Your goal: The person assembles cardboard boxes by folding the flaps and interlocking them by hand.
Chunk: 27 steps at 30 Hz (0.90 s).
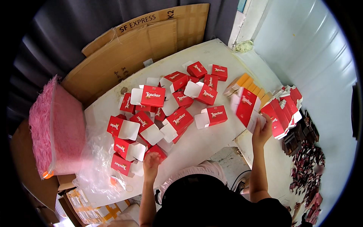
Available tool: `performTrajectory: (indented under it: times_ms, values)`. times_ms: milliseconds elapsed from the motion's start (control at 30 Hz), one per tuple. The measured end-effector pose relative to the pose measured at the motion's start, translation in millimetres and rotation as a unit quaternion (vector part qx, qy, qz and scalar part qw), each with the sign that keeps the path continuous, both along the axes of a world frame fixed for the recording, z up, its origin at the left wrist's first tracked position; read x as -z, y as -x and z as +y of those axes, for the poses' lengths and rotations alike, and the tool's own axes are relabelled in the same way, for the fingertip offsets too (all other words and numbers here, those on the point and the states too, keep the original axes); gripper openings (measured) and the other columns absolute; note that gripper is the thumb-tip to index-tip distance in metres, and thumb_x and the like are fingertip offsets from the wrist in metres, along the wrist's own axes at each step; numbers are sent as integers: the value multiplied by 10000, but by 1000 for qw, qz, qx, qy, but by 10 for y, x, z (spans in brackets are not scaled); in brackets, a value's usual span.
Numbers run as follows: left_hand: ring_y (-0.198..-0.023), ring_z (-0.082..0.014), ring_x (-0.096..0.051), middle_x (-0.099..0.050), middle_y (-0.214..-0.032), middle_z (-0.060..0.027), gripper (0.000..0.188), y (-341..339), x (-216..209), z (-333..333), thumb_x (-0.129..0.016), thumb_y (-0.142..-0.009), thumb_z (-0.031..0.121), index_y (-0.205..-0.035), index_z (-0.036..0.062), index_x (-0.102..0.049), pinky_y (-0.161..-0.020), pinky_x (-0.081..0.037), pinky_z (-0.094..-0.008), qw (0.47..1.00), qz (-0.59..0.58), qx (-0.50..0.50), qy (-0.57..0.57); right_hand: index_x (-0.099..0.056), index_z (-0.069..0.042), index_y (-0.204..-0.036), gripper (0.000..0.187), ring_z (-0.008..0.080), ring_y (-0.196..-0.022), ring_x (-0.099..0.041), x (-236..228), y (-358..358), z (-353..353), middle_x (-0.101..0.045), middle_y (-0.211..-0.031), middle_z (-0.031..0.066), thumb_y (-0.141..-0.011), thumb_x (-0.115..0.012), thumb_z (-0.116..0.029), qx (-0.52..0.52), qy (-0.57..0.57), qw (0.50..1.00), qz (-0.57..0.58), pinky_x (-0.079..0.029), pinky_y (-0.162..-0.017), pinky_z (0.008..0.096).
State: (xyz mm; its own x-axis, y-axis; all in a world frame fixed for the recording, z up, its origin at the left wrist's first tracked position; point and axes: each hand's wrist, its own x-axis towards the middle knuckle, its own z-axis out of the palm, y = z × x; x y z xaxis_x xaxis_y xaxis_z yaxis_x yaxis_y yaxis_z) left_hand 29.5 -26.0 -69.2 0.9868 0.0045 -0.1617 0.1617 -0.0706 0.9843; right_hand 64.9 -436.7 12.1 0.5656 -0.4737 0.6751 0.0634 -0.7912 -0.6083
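Far left of the frame: a clear bag of pink shredded paper (56, 125), leaning against flattened brown cardboard sheets (128, 53) at upper left.

Lower left: crumpled clear plastic film (96, 166) on the white table (211, 56).

Lower centre-left: my left hand (151, 163), fingers loosely spread and holding nothing, resting at the near edge of the box pile. A small red box (155, 150) lies just above my fingertips, touching or nearly so; I cannot tell which.

Centre: a scatter of red cartons with open white flaps (177, 121), most lying on their sides, spread across the table toward the upper centre.

Centre-right: my right hand (262, 130), raised, fingers closed on the lower edge of one red carton (245, 106), held tilted with its white flaps open above my fingers.

Right of that hand: a stack of flat red cartons (281, 113), just beside my knuckles, with orange packs (247, 84) behind it.

Far right, lower: dark wrapped pieces (306, 166) heaped along the table's edge.
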Motion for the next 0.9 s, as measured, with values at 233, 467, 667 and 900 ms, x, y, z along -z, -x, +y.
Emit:
performTrajectory:
  times_ms: [233, 467, 667, 900]
  values:
    - [-1088, -324, -494, -475, -1224, -169, 733, -388, -1316, -255, -746, -650, 145, -1279, 52, -381, -925, -401, -410, 926, -223, 68, -297, -544, -6, -923, 161, 114, -875, -525, -302, 227, 728, -567, -896, 54, -781, -566, 67, -360, -301, 867, 167, -406, -778, 232]
    - [-699, -56, -530, -632, -813, -35, 165, -299, -1333, 121, -635, -791, 41, -955, 21, -648, -644, -439, -211, 981, 0, 183, -62, -592, -27, -871, 186, 141, -803, -539, -152, 260, 1363, -606, -990, 106, -699, -651, 10, -480, -197, 825, 226, -413, -698, 227]
    - [-725, -70, -541, -647, -844, -51, 177, -4, -1064, 239, -599, -806, 15, -977, 11, -644, -638, -431, -215, 995, -16, 77, -69, -599, -89, -900, 263, 247, -965, -529, -84, 397, 1502, -347, -1338, 161, -663, -707, -56, -535, -131, 750, 366, -431, -795, 330]
    - [-693, -82, -499, -586, -754, -52, 214, 141, -1090, 265, -505, -910, 136, -1020, -1, -627, -667, -424, -223, 989, 30, 97, -112, -572, -88, -909, 259, 324, -1147, -438, 73, 482, 1597, -367, -1292, 175, -684, -688, -36, -570, -182, 684, 418, -425, -872, 356]
